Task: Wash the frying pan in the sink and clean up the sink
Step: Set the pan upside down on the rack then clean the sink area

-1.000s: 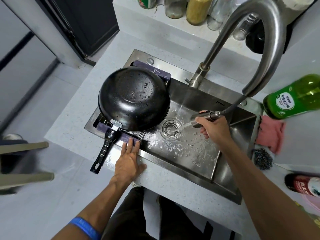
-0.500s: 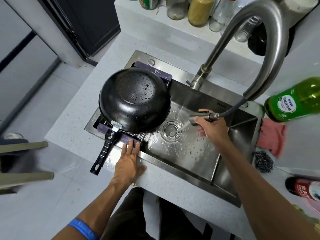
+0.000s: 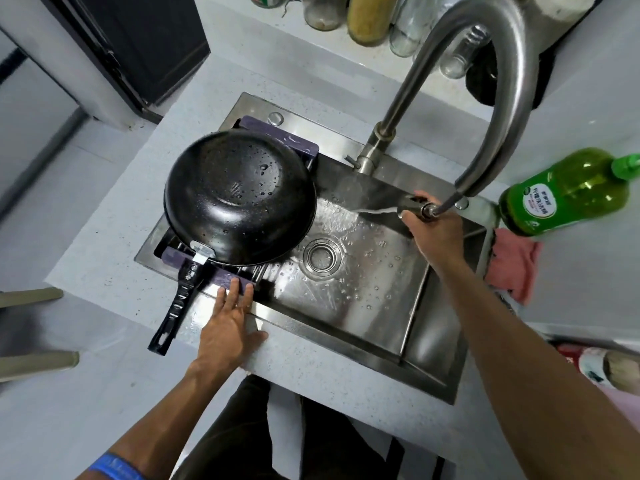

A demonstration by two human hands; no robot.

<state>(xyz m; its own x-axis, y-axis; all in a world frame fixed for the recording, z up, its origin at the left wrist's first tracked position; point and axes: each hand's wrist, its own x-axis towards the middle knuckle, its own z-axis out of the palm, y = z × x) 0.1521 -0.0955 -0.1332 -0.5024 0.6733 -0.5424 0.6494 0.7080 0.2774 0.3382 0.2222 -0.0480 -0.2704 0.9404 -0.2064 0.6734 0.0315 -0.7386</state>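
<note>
The black frying pan (image 3: 239, 195) lies upside down and wet on a purple drying rack (image 3: 298, 142) over the left part of the steel sink (image 3: 367, 299). Its handle (image 3: 176, 306) sticks out over the front counter. My left hand (image 3: 230, 323) rests flat, fingers spread, on the sink's front rim and the rack's edge, right of the handle. My right hand (image 3: 434, 230) grips the pull-out spray head (image 3: 412, 206) of the faucet (image 3: 498, 84). Water sprays leftward from it onto the sink's back wall and floor. The drain (image 3: 320, 255) sits in the middle.
A green soap bottle (image 3: 568, 195) lies on the counter right of the sink, with a pink cloth (image 3: 512, 268) below it. A red-labelled bottle (image 3: 595, 365) lies further down. Jars and bottles (image 3: 370, 15) line the back ledge. A chair (image 3: 31, 334) stands at the left.
My right hand moved the spray head up and toward the back of the sink; the jet shifted from the drain area to the back wall. My left hand and the pan stayed put.
</note>
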